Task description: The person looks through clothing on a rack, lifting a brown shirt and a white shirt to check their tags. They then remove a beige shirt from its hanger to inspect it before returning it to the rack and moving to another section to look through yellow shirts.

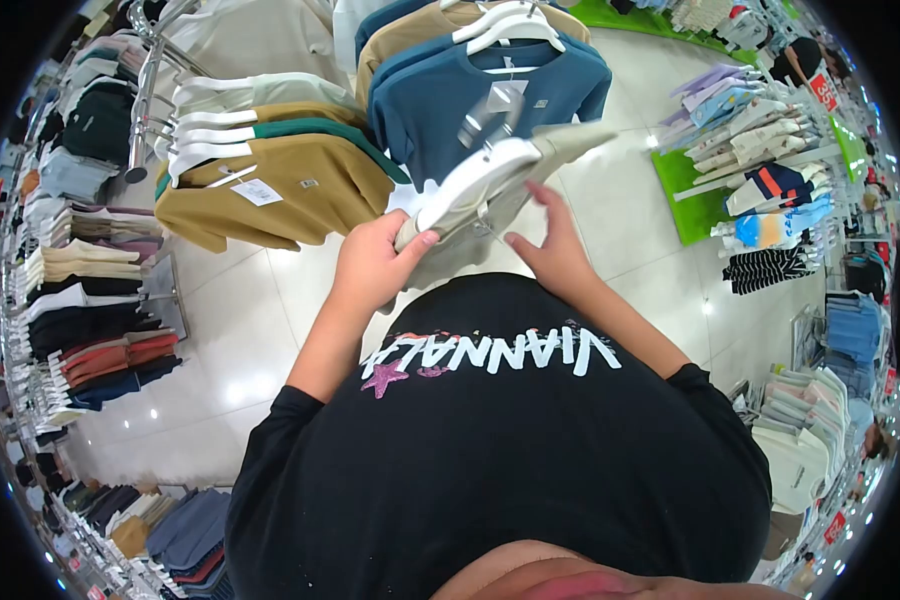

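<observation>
My left hand (373,262) is closed round one shoulder end of a beige shirt (470,215), with its thumb on top. The shirt hangs on a white hanger (495,165), tilted in front of my chest, and its hook (500,120) is smeared by motion. My right hand (562,250) is at the shirt's other side with thumb and fingers apart. Its fingertips are right at the fabric, which partly hides them. Just beyond the hanger hangs a blue T-shirt (470,100) with a white tag.
Mustard shirts (280,190) hang at the left front on a metal rack (145,100). Stacked rows of clothes (90,290) line the left side. On the right, children's clothes (760,140) hang above a green base (680,205). Pale tiled floor (230,320) shows between the racks.
</observation>
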{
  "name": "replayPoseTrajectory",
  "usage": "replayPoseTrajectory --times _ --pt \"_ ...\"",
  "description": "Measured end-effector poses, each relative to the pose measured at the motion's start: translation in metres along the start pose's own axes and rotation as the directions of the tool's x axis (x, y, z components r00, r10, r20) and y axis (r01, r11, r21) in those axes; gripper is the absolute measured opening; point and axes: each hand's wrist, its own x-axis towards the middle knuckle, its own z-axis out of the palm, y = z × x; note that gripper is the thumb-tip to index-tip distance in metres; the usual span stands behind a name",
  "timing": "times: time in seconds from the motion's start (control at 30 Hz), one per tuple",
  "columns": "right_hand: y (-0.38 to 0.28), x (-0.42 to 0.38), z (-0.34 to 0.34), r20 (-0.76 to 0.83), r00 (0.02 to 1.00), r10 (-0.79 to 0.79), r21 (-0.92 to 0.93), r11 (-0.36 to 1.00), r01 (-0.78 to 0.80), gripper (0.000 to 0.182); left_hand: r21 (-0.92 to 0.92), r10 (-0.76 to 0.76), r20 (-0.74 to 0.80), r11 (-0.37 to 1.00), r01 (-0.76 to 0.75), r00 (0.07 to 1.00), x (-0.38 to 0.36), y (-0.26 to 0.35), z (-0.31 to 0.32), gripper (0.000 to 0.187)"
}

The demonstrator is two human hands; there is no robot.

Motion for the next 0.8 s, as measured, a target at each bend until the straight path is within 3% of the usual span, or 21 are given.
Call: replayPoseTrajectory --times 0.03,0.07,0.1,0.23,0.33,0.37,0.43,0.47,0.5,0.57,0.6,0.67,0.73,0.8 --pt "-0.006 0.000 0.001 -0.188 0.966 -0.179 -0.204 0.969 0.140 0.067 -0.004 0.006 0.001 1.000 -0.006 1.000 0.001 -0.003 -0.004 0.039" --pt "-0.011 -0.001 -0.001 -0.246 0.945 -0.216 -0.267 0.952 0.149 0.073 0.101 0.056 0.002 0.993 -0.056 0.998 0.002 -0.005 -0.007 0.041" --pt "-0.019 -0.001 -0.001 -0.249 0.943 -0.219 -0.273 0.951 0.148 0.073 0.205 0.107 0.007 0.973 -0.106 0.994 0.002 -0.007 -0.011 0.043" --pt "-0.037 -0.004 0.004 -0.232 0.923 -0.308 -0.405 0.893 0.196 0.078 0.212 0.160 -0.039 0.966 -0.149 0.986 0.008 -0.020 -0.019 0.040" --pt "-0.048 -0.002 0.006 -0.269 0.838 -0.474 -0.513 0.807 0.292 0.073 0.151 0.172 -0.019 0.974 -0.167 0.985 0.008 -0.026 -0.022 0.034" --pt "-0.050 -0.002 0.006 -0.274 0.835 -0.476 -0.518 0.805 0.289 0.073 0.219 0.211 0.017 0.953 -0.209 0.977 0.008 -0.029 -0.021 0.030" --pt "-0.053 0.000 0.004 -0.156 0.892 -0.424 -0.522 0.802 0.290 0.069 0.280 0.260 0.058 0.923 -0.265 0.964 0.010 -0.031 -0.020 0.027" --pt "-0.062 0.001 0.007 -0.193 0.913 -0.360 -0.395 0.880 0.264 0.050 0.314 0.321 0.066 0.892 -0.325 0.945 0.010 -0.031 -0.020 0.026" --pt "-0.062 0.002 0.006 -0.196 0.911 -0.362 -0.402 0.877 0.262 0.050 0.347 0.378 0.075 0.858 -0.379 0.923 0.010 -0.032 -0.020 0.026" --pt "-0.064 0.003 0.004 0.059 0.987 -0.147 -0.259 0.953 0.157 0.031 0.356 0.382 0.101 0.848 -0.392 0.918 0.014 -0.041 -0.019 0.029" --pt "-0.070 0.001 0.010 0.053 0.997 0.058 -0.131 0.990 -0.050 0.023 0.334 0.452 0.039 0.835 -0.438 0.891 0.018 -0.047 -0.017 0.031" --pt "-0.056 -0.001 0.018 0.045 0.998 0.044 -0.126 0.991 -0.038 0.025 0.315 0.511 -0.028 0.820 -0.478 0.859 0.021 -0.052 -0.019 0.033" --pt "-0.052 -0.003 0.019 0.036 0.999 0.033 -0.119 0.992 -0.028 0.027 0.338 0.459 -0.112 0.852 -0.400 0.882 0.022 -0.054 -0.021 0.038" --pt "-0.055 -0.001 0.013 -0.044 0.992 0.120 -0.072 0.990 -0.123 0.027 0.288 0.393 -0.156 0.896 -0.339 0.906 0.021 -0.062 -0.022 0.038"
